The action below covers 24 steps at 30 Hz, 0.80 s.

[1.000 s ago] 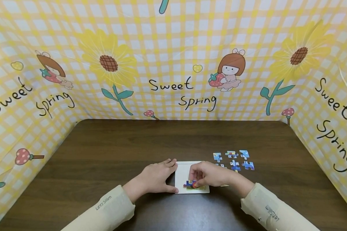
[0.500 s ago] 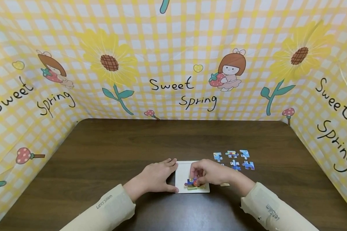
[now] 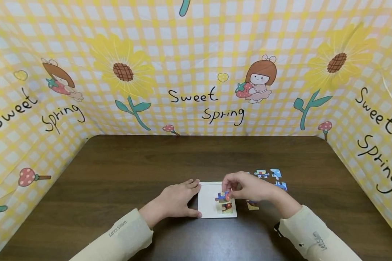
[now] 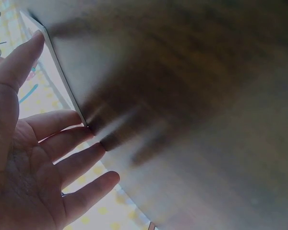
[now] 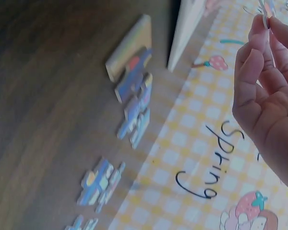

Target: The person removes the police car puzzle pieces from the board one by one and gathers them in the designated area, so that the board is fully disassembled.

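Note:
In the head view my left hand lies at the left edge of a white puzzle board, fingers straight, thumb and fingertips touching the edge. The left wrist view shows the same extended fingers beside the board's thin rim. My right hand pinches a blue jigsaw piece with red and yellow parts, over the board's right half. Another jigsaw piece, red and yellow-brown, sits in the board's near right corner. In the right wrist view, thumb and fingertips grip the held piece's edge.
Several loose jigsaw pieces lie to the right of the board, partly hidden by my right hand and forearm. One yellowish piece lies close to the board's right side. A checked, printed cloth rises behind the brown table.
My right hand has moved up and to the right with the blue jigsaw piece, uncovering the corner piece and the yellowish one. My left hand has stayed in place.

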Each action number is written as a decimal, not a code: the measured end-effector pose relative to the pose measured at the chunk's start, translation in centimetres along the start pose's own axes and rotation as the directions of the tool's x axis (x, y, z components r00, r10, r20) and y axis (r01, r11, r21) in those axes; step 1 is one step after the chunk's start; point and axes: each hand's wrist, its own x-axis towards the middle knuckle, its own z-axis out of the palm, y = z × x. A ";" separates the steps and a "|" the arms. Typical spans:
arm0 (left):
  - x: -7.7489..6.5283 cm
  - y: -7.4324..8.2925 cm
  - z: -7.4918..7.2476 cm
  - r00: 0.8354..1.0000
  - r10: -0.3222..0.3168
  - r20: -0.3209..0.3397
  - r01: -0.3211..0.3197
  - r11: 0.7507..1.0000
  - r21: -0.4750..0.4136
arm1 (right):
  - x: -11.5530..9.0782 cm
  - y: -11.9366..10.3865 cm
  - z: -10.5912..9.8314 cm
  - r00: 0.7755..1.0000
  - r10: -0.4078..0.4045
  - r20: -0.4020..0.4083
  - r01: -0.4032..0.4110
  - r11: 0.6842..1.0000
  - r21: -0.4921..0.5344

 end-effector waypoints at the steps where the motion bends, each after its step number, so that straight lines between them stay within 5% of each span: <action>1: 0.0 0.0 0.0 1.000 0.001 0.000 -0.001 1.000 -0.001 | -0.2 0.0 -0.2 1.000 -0.004 -0.006 0.004 1.000 0.002; 24: -0.2 -0.1 0.3 1.000 0.001 -0.016 -0.001 1.000 -0.007 | -5.2 1.4 -2.6 0.987 0.067 -0.147 -0.074 0.996 -0.041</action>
